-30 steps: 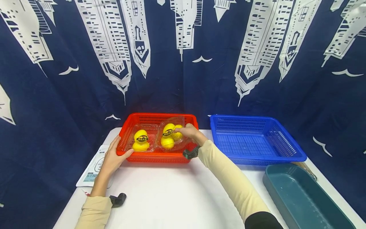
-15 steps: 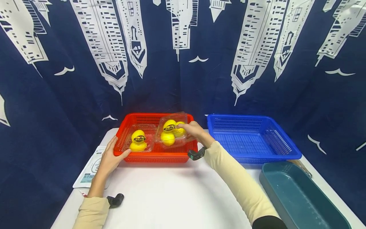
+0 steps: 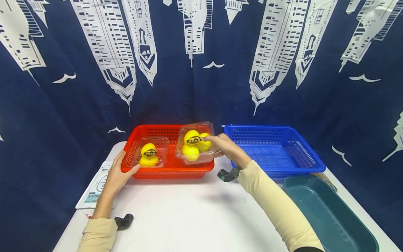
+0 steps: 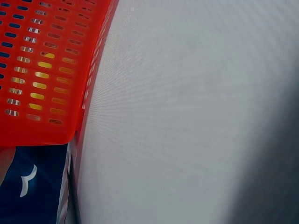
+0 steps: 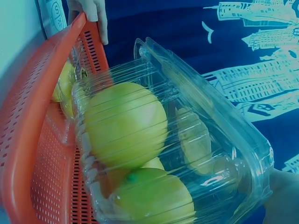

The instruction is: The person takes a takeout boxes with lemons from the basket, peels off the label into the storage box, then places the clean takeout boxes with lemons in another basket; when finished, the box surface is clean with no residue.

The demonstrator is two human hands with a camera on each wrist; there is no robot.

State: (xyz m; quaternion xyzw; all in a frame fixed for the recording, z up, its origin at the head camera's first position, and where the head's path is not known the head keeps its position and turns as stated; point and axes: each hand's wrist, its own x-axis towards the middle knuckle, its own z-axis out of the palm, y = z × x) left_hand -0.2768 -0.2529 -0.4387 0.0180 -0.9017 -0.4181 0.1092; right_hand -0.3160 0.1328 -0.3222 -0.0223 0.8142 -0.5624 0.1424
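My right hand (image 3: 230, 148) grips the right side of a clear plastic clamshell box (image 3: 193, 140), thumb on its lid. Several round yellow fruits show inside, under a black label. This box is lifted and tilted over the right end of the red basket (image 3: 173, 172). A second clear box (image 3: 149, 153) with yellow fruit stays in the basket's left half. At the basket's front left corner, my left hand (image 3: 117, 176) holds the rim, thumb at the front and fingers along the left side. The left wrist view shows mostly the basket's perforated wall (image 4: 42, 70).
A blue basket (image 3: 270, 171) stands to the right at the back. In front of it sits a deep teal tray (image 3: 330, 210), with a small brown item (image 3: 325, 180) behind it. A white printed packet (image 3: 94, 190) lies left of the red basket.
My right hand has raised the box of yellow fruit out of the red basket and moved it slightly right, toward me. The left hand keeps its hold on the basket corner.
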